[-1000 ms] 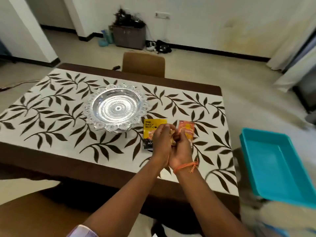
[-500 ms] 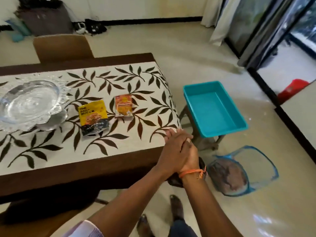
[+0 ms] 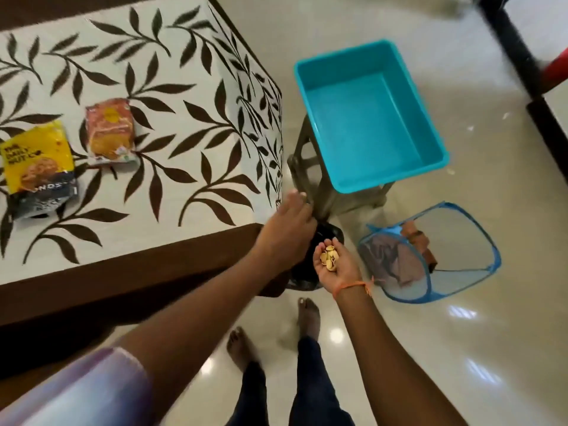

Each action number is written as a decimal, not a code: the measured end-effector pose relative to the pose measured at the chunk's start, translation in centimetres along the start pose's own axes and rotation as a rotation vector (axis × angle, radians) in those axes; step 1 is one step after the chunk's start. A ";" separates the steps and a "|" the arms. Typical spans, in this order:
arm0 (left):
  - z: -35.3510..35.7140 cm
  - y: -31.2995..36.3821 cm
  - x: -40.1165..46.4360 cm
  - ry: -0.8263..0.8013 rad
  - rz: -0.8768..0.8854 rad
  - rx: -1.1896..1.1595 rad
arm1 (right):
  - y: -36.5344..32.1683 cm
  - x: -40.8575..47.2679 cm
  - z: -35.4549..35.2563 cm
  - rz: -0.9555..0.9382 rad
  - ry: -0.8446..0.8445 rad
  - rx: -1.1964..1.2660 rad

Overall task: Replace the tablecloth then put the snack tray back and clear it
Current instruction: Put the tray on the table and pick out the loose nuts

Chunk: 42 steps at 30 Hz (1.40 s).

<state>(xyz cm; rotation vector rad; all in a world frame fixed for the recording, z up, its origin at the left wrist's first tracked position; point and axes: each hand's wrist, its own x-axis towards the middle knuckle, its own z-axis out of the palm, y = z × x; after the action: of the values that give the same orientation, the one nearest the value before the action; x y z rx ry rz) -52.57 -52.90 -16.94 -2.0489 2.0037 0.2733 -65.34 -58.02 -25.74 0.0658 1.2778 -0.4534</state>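
Separated since half a second ago, my two hands no longer press together. My right hand (image 3: 333,264) is cupped palm up, grip half open, with a small heap of pale nut shells (image 3: 329,259) resting in the palm over a black bin (image 3: 325,238) on the floor. My left hand (image 3: 290,222) reaches palm down toward the bin's far rim; I cannot tell whether its grip has hold of anything. On the table (image 3: 123,272), the leaf-patterned tablecloth (image 3: 184,118) lies spread flat. A yellow snack packet (image 3: 37,167) and an orange snack packet (image 3: 109,130) lie on it at the left, just beside each other. A blue tub (image 3: 368,118) sits on a stool (image 3: 310,167) to the right of the table. A blue mesh hamper (image 3: 430,253) stands near the bin.
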 end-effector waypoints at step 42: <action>-3.5 -12.6 -10.1 0.536 -0.733 -0.734 | -0.8 -7.6 19.1 -0.053 -0.187 -0.384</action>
<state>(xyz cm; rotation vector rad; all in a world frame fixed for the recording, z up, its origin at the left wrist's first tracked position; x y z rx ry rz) -40.47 -44.20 -9.76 -3.4560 1.2810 0.3605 -49.91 -62.19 -12.77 -0.3276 1.1644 -0.2467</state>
